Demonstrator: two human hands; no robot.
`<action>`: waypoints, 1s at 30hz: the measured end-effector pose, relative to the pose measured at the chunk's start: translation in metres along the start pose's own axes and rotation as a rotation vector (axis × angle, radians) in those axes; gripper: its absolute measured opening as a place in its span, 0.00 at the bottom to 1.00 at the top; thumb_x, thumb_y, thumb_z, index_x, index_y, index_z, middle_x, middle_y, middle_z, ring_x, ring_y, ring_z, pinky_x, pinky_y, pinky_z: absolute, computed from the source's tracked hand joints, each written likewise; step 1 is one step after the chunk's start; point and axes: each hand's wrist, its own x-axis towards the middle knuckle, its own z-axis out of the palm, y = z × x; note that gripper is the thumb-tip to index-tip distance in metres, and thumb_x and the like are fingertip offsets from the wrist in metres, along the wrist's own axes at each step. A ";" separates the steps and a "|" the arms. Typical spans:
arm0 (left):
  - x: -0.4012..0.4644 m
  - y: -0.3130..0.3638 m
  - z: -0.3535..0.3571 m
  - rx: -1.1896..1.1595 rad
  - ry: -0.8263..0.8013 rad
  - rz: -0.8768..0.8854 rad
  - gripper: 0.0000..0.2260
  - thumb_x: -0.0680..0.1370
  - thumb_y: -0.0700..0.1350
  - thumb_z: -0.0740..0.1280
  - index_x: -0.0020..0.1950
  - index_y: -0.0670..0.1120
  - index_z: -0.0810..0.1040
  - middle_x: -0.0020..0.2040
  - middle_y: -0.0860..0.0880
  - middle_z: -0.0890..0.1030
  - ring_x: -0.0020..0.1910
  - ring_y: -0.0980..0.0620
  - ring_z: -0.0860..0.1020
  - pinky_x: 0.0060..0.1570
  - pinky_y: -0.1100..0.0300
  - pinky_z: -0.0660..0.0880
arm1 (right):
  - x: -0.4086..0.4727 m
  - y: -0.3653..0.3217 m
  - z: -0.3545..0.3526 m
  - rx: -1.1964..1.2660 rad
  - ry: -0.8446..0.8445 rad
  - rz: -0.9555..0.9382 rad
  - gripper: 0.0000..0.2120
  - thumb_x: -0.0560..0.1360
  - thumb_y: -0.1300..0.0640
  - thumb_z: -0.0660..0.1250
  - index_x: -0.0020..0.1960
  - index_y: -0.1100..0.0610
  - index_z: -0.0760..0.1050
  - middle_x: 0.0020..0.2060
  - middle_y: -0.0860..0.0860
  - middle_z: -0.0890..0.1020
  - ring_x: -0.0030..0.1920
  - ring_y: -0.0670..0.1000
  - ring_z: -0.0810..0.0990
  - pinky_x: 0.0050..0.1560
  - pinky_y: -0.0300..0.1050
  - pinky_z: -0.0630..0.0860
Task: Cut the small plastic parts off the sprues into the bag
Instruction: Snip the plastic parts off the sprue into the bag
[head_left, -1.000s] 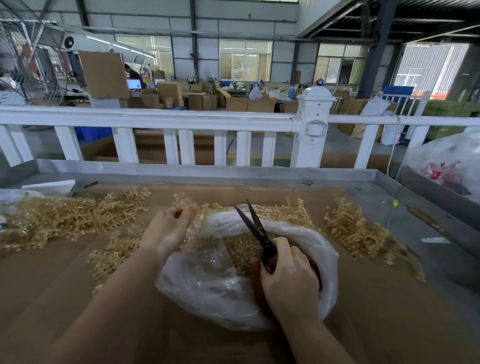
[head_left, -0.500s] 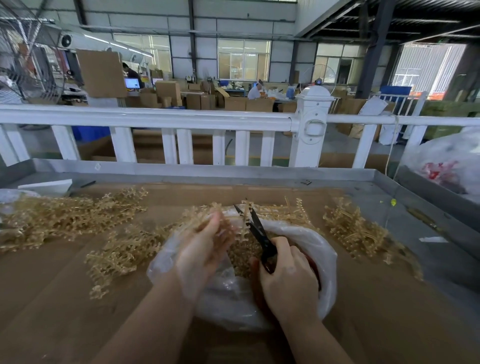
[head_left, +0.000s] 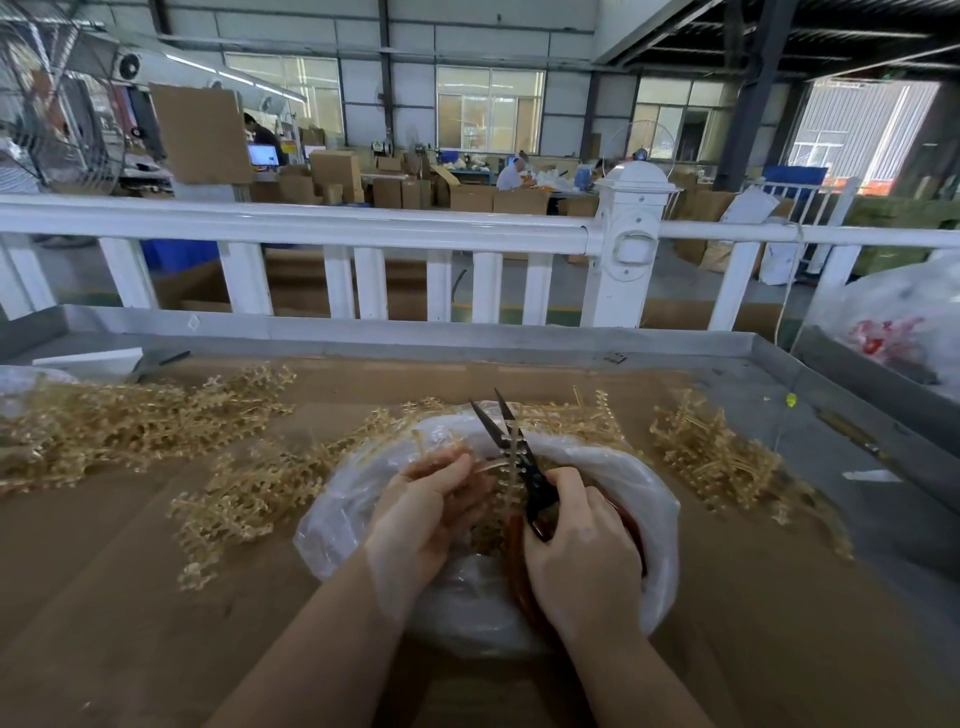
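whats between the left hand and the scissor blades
In the head view, a sprue held by the left hand stands between it and the open scissors, over the bag.

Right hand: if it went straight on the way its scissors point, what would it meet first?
Probably the sprue held by the left hand, already between the open blades of the scissors in the right hand.
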 end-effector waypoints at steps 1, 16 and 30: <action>0.000 0.001 0.000 0.004 -0.005 -0.003 0.04 0.76 0.36 0.67 0.46 0.45 0.77 0.37 0.45 0.84 0.33 0.50 0.83 0.32 0.58 0.80 | 0.000 0.000 0.000 0.003 0.007 -0.001 0.15 0.69 0.59 0.73 0.55 0.58 0.76 0.41 0.53 0.81 0.44 0.55 0.80 0.42 0.48 0.77; 0.000 -0.004 0.001 -0.073 0.028 -0.011 0.05 0.73 0.32 0.69 0.47 0.37 0.79 0.36 0.42 0.84 0.32 0.49 0.83 0.31 0.57 0.81 | 0.001 0.000 0.000 -0.001 -0.003 -0.005 0.15 0.70 0.58 0.72 0.55 0.57 0.76 0.42 0.52 0.81 0.45 0.54 0.80 0.42 0.49 0.78; -0.011 -0.005 0.006 0.072 -0.065 0.020 0.08 0.77 0.31 0.65 0.55 0.38 0.73 0.37 0.41 0.82 0.33 0.48 0.82 0.28 0.58 0.80 | 0.001 0.001 0.000 0.001 0.005 0.000 0.15 0.70 0.57 0.72 0.55 0.57 0.76 0.42 0.52 0.81 0.46 0.54 0.80 0.43 0.48 0.78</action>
